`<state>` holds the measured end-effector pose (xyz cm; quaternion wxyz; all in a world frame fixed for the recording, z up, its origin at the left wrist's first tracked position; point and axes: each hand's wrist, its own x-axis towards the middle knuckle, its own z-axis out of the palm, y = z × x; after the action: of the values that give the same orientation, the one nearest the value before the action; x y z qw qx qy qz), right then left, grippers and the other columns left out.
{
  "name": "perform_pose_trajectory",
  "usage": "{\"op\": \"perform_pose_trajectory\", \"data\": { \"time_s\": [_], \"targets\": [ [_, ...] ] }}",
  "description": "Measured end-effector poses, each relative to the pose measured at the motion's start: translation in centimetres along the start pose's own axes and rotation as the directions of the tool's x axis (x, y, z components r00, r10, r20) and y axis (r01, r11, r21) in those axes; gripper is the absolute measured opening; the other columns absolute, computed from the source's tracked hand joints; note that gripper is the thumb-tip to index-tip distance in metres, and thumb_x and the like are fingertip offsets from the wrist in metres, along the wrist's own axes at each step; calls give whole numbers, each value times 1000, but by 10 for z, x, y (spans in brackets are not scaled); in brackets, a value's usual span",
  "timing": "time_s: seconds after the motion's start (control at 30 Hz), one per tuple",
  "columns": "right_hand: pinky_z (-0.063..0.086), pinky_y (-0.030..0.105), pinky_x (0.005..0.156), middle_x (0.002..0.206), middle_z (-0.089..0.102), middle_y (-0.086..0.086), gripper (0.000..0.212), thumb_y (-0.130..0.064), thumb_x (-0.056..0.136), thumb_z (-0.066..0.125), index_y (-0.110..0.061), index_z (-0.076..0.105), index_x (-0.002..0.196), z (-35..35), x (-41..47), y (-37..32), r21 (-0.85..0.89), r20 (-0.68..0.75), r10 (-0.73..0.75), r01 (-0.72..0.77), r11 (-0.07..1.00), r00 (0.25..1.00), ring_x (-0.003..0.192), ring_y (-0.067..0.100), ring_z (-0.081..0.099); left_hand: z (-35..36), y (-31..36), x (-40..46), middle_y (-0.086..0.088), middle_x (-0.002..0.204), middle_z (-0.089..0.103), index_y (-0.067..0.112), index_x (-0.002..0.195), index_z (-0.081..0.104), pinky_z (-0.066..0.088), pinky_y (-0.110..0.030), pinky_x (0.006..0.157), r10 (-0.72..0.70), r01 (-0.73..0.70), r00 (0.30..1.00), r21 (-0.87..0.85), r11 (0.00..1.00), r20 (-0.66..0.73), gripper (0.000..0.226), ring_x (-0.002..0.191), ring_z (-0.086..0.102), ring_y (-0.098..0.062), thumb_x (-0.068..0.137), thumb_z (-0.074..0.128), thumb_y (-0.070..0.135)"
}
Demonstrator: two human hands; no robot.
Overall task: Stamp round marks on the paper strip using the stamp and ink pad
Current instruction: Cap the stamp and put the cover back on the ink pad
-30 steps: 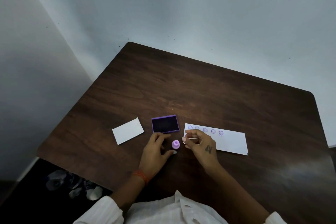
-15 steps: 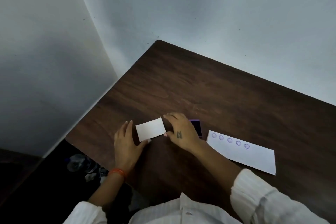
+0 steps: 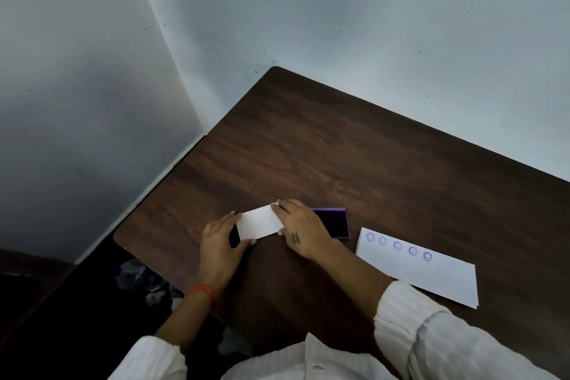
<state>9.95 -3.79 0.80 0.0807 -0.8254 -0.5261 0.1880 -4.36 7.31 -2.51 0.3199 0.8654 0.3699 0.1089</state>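
A white paper strip [image 3: 431,274] lies on the dark wooden table [image 3: 339,148] at the right, with several round purple marks along its far edge. The purple ink pad [image 3: 334,222] stands open left of it, partly hidden by my right hand [image 3: 300,231]. A small white card [image 3: 259,222] sits between my hands. My left hand [image 3: 220,241] holds its left end, thumb at the near corner. The fingers of my right hand hold its right end. The stamp is not in sight.
The table's rounded left corner [image 3: 118,237] is close to my left hand, with dark floor and crumpled clear plastic [image 3: 135,278] below it. Pale walls meet in a corner behind the table.
Both hands left the purple stamp near the strip and moved left onto the white card. The view swung left, and the stamp dropped out of sight.
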Motion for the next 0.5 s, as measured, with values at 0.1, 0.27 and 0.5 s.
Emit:
{"op": "perform_pose_trajectory", "data": {
  "time_s": [0.1,0.27,0.5],
  "targets": [
    [24,36,113,150,30,16,60,-8,89,52,-6,21,141,0,-3,3,74,-23,16,-15,997,1000,137,28,24,-1,6,2,-13,136,50,11,122,56,45,-43,99,19,-19,1000,-70,997,11,59,117,51,-29,69,79,18],
    [21,29,113,149,34,11,59,-5,86,57,-12,32,139,-6,-11,12,359,-134,143,-86,929,981,137,25,30,-3,27,6,-15,136,48,6,119,58,49,-25,84,102,-101,995,-143,984,-5,54,103,61,-25,69,78,8],
    [45,21,93,132,54,13,58,2,71,70,-8,52,126,-23,-41,39,638,-328,418,-127,759,847,113,24,58,3,72,13,-10,135,51,11,118,59,52,-27,83,202,-203,979,-239,949,-30,55,107,59,-21,67,79,6]
  ]
}}
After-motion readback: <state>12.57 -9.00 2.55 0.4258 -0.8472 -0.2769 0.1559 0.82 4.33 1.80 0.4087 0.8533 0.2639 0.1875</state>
